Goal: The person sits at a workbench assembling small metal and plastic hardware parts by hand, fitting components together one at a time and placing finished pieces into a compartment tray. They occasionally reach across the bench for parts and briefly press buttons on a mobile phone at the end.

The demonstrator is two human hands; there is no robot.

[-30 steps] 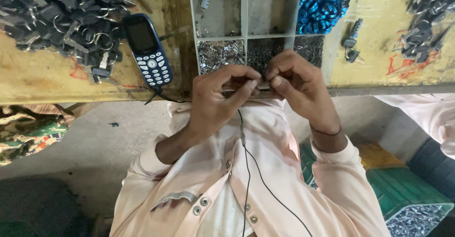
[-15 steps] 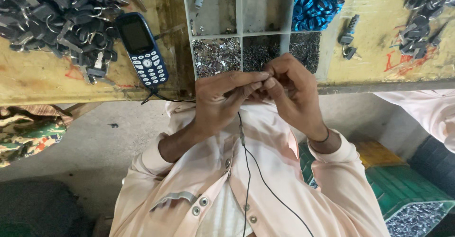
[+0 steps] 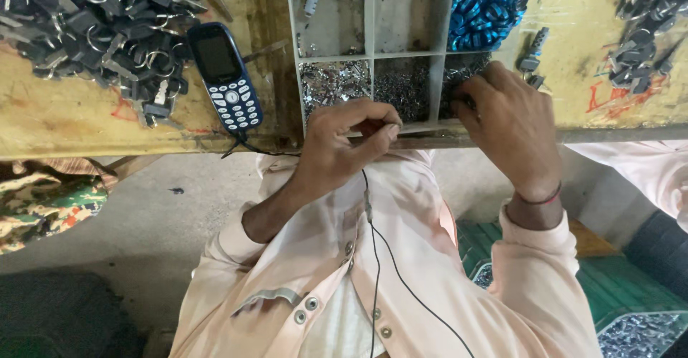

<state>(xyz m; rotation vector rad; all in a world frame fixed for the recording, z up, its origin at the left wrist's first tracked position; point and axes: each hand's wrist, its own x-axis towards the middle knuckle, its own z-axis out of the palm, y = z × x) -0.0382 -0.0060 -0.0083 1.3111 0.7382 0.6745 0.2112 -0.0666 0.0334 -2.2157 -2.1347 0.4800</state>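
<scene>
A worn yellow bench [image 3: 86,125] holds a divided tray [image 3: 369,21] of small metal parts, a blue phone [image 3: 226,78] and a key pile [image 3: 93,21]. I see my left hand [image 3: 344,143] pinched shut at the bench edge; what it grips is too small to tell. My right hand [image 3: 505,125], apart from it, reaches fingers into the tray's right compartment.

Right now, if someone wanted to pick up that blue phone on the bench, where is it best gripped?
Pinch the blue phone across its two long edges near the middle, coming straight down from above. It lies flat, screen up, and the key pile crowds its top-left, so avoid sliding in there. Mind the black cable at its lower end.
</scene>
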